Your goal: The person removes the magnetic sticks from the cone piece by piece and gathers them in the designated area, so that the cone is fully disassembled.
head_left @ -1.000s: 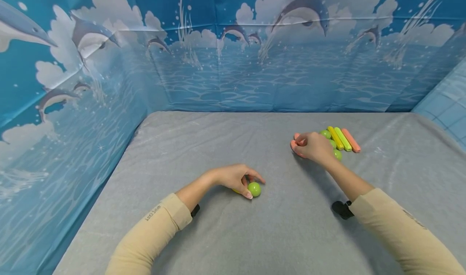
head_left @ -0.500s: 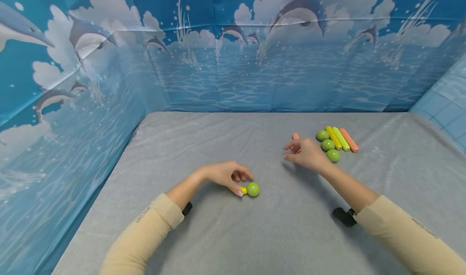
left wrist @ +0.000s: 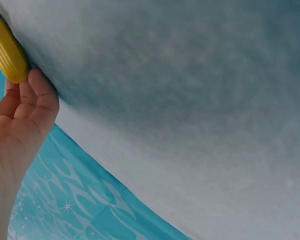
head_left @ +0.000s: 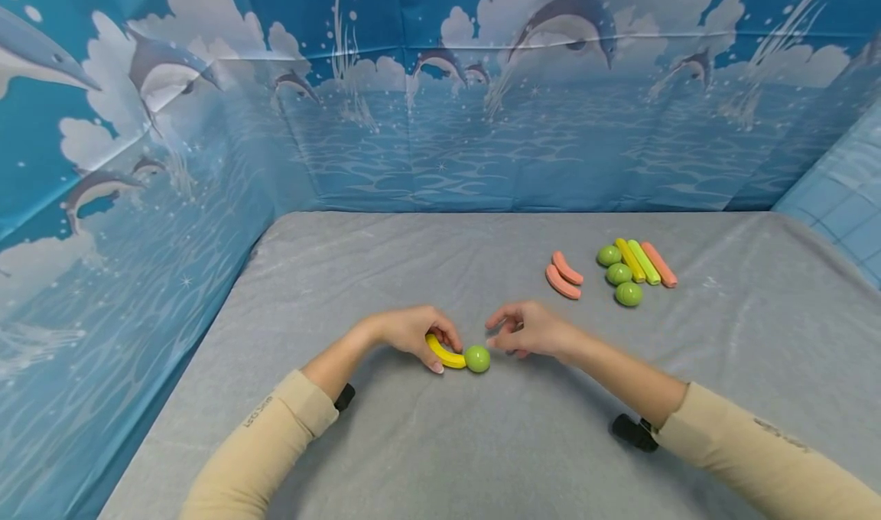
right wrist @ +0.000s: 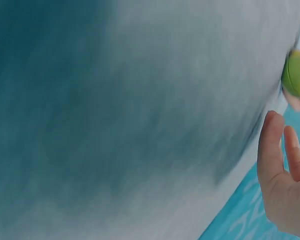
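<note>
A curved yellow piece (head_left: 446, 354), ridged in the left wrist view and shaped like a small banana, lies on the grey cloth. My left hand (head_left: 417, 332) has its thumb in front of it and its fingers behind, holding it around the middle. Touching the right end of this piece is a glossy green ball (head_left: 478, 359). Just right of the ball, my right hand (head_left: 533, 329) hovers with fingers loosely bent and nothing in them. The right wrist view has its fingers below the green ball (right wrist: 297, 75).
Two curved salmon pieces (head_left: 564, 281) lie side by side behind my right hand. Farther right, several green balls (head_left: 619, 274) line up beside straight yellow, lime (head_left: 644, 263) and salmon sticks (head_left: 659, 264). A dolphin-print curtain (head_left: 454, 138) borders the grey cloth (head_left: 358, 268).
My right hand has let go of the curved salmon pieces and come left and nearer, to the ball. My left hand has slid left off the ball along the yellow piece.
</note>
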The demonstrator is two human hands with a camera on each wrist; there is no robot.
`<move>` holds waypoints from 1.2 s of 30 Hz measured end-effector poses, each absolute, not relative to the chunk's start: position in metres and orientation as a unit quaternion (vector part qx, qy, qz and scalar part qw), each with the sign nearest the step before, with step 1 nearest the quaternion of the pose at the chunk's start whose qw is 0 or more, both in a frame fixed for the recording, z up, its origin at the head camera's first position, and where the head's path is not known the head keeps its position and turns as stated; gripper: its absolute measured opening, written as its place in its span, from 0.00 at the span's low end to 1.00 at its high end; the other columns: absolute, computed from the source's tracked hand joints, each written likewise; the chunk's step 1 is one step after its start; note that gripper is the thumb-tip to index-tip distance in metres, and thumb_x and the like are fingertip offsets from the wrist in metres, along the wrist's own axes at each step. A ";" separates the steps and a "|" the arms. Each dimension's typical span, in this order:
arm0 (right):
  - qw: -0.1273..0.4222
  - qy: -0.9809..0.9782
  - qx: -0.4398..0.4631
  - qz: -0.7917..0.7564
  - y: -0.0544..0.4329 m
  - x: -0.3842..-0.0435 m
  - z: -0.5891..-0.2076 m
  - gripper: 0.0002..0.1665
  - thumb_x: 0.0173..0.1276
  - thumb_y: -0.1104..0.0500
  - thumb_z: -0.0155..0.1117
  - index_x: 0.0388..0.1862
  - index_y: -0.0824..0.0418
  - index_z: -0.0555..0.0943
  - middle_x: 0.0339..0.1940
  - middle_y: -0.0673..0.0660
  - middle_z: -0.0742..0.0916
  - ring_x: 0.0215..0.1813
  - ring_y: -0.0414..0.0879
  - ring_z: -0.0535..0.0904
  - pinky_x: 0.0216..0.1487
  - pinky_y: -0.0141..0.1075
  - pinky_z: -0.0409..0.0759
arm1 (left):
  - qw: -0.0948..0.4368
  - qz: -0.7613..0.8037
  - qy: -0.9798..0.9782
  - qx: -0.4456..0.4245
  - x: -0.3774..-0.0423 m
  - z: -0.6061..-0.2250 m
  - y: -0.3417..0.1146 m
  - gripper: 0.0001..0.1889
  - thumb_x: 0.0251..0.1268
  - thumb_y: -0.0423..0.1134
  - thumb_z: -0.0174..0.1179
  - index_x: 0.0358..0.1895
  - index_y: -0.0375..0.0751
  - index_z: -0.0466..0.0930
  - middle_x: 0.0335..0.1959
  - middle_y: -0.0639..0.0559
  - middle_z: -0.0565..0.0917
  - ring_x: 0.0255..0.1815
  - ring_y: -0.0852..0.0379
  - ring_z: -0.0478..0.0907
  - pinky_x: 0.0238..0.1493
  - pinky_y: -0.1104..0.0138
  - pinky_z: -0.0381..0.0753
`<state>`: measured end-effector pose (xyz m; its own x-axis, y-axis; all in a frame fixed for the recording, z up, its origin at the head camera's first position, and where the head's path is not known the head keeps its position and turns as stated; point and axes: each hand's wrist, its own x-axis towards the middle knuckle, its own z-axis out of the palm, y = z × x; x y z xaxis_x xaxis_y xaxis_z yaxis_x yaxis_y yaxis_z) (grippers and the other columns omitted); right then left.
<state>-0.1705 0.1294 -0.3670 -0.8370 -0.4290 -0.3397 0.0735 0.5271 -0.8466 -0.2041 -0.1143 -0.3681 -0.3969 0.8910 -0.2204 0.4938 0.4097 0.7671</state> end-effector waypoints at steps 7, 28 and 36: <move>0.294 0.812 -0.127 -0.489 0.116 -0.164 -0.371 0.22 0.59 0.58 0.69 0.50 0.68 0.78 0.28 0.54 0.82 0.30 0.45 0.79 0.33 0.38 0.80 | 0.301 0.299 0.785 0.451 -0.201 -0.369 -0.114 0.13 0.51 0.31 0.69 0.42 0.36 0.83 0.41 0.51 0.81 0.43 0.59 0.75 0.46 0.72 0.73; 0.294 0.801 -0.167 -0.494 0.109 -0.157 -0.373 0.17 0.56 0.62 0.70 0.45 0.67 0.81 0.31 0.56 0.81 0.29 0.44 0.77 0.33 0.39 0.79 | 0.331 0.343 0.762 0.439 -0.198 -0.374 -0.112 0.12 0.52 0.31 0.68 0.42 0.36 0.83 0.35 0.54 0.83 0.33 0.64 0.75 0.39 0.71 0.76; 0.289 0.795 -0.166 -0.507 0.116 -0.159 -0.365 0.19 0.58 0.59 0.69 0.47 0.65 0.81 0.31 0.56 0.80 0.32 0.48 0.79 0.37 0.41 0.80 | 0.344 0.393 0.750 0.406 -0.197 -0.369 -0.113 0.13 0.54 0.29 0.66 0.45 0.33 0.81 0.38 0.51 0.82 0.36 0.61 0.75 0.42 0.70 0.75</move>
